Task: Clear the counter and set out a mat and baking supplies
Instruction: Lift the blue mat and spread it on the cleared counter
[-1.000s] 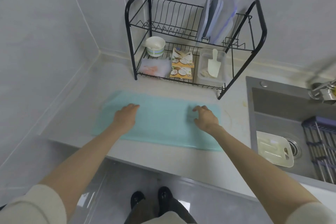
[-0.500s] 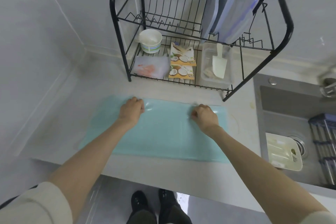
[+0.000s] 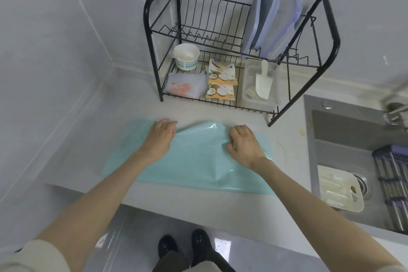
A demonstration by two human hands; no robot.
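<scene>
- A teal silicone mat (image 3: 194, 168) lies flat on the grey counter (image 3: 198, 203), its long side running along the near edge, at about six o'clock from the dish rack.
- The left hand (image 3: 160, 137) sits on the mat's far edge, at roughly eleven o'clock on the sheet. Its fingers are curled down over the rim and its thumb is tucked against the fold, so it is grasping the mat.
- The right hand (image 3: 244, 143) is at about one o'clock on the mat, with bent fingers pinching up the material.
- Between the two hands the mat's far edge buckles up off the counter in a glossy hump, and a crease runs down toward its near edge below the right wrist.
- A black wire dish rack (image 3: 150, 28) stands at twelve o'clock, against the tiled wall.
- On its lower tier, from nine to three o'clock, sit:
  - a white bowl (image 3: 186, 56) with striped sides
  - a frosted bag (image 3: 185, 87) just in front of the bowl
  - two coconut packets (image 3: 221, 83) lying one behind the other
  - a clear tub (image 3: 247, 93) holding a white scoop (image 3: 263, 83)
- Container lids (image 3: 265, 22) stand upright at the right end of the upper tier.
- At three o'clock is the steel sink (image 3: 344, 134), with a cream chopping board (image 3: 340, 187) leaning inside it, beside the drain.
</scene>
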